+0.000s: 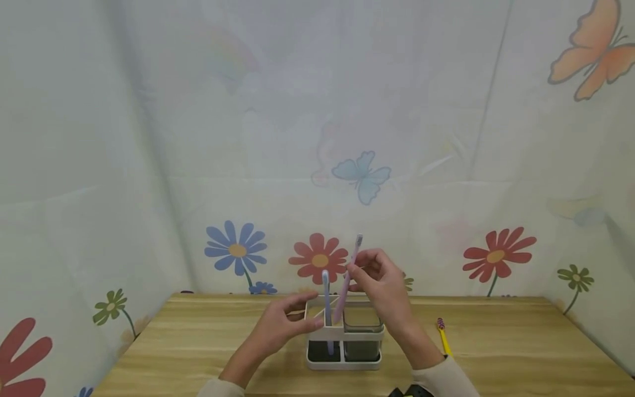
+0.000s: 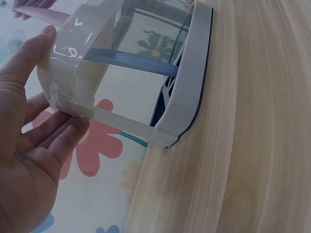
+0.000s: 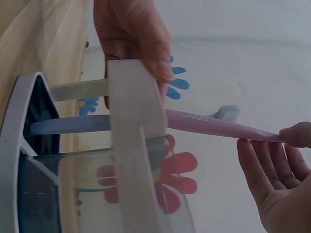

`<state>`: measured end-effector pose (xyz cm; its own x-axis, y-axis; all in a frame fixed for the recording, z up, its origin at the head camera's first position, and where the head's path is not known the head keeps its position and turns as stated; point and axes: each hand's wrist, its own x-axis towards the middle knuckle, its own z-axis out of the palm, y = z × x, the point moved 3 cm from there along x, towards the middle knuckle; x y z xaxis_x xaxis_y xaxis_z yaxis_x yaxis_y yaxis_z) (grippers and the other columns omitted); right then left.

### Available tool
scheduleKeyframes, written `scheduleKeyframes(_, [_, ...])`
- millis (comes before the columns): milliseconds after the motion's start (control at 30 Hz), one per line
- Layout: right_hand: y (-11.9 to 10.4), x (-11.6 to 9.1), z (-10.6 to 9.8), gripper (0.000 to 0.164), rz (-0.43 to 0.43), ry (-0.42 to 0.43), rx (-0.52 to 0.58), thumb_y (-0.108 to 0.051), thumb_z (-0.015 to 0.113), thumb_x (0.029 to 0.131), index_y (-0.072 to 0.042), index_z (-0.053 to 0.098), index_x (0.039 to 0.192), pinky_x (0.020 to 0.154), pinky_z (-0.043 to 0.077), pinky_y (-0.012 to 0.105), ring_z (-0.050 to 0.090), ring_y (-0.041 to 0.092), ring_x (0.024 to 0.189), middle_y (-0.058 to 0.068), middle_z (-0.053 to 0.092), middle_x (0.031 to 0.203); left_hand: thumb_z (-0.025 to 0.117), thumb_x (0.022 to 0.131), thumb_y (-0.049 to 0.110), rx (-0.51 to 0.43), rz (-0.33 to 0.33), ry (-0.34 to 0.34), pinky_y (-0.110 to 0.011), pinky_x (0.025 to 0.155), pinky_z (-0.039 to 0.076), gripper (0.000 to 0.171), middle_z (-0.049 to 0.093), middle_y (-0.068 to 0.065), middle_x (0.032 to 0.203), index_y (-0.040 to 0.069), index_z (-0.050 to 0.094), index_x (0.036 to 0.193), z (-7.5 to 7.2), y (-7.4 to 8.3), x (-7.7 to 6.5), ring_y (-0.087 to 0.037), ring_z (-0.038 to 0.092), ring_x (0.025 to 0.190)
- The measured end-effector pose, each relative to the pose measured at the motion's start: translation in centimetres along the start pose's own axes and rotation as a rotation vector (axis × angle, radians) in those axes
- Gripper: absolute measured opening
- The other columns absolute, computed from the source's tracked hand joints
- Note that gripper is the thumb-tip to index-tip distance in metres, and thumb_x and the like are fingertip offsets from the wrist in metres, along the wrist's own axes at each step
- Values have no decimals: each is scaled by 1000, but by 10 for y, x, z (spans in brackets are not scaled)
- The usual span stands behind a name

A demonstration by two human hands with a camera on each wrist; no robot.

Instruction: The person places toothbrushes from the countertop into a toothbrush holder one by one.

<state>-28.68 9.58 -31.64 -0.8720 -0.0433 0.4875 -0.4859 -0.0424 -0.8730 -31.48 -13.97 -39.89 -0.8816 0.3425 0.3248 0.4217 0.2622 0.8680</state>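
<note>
I counted three toothbrushes (image 1: 327, 295): right hand (image 1: 385, 288) pinched pink one (image 1: 343, 298), left hand (image 1: 276, 326) gripped one holder (image 1: 357, 336); yellow one (image 1: 444, 339), holder's three o'clock, was part-hidden.

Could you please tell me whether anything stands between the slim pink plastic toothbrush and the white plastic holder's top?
Nothing visible does: the pink toothbrush reaches the top of the white plastic holder; a slim blue plastic toothbrush stands inside, close beside it.

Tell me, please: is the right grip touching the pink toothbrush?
Touching. The right wrist view shows the right grip pinching the pink toothbrush between thumb and fingertips.
</note>
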Motion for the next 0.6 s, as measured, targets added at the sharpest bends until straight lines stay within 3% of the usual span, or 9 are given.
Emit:
scheduleKeyframes(167, [10,0,8,24,17,-22,-26,-8,74,101,1,60,119,78,67,37,72,28,96,21,70,109,86,92,32,3,-9,3,-47,106,55,59,63,-15,146,10,67,143,0,0,0,-39,63,130])
scheduleKeyframes(400, [19,-1,11,24,24,-58,-77,2,74,96,4,62,117,73,67,38,69,28,92,17,71,104,85,93,32,2,-4,-8,-46,105,55,62,63,-16,146,5,65,145,0,1,1,-41,63,130])
scheduleKeyframes(600, [27,-3,12,31,41,-183,-178,-1,74,97,2,61,126,75,66,35,67,27,95,14,67,108,86,93,31,5,-8,-7,-44,105,56,60,64,-15,146,7,66,144,0,1,1,-38,63,130])
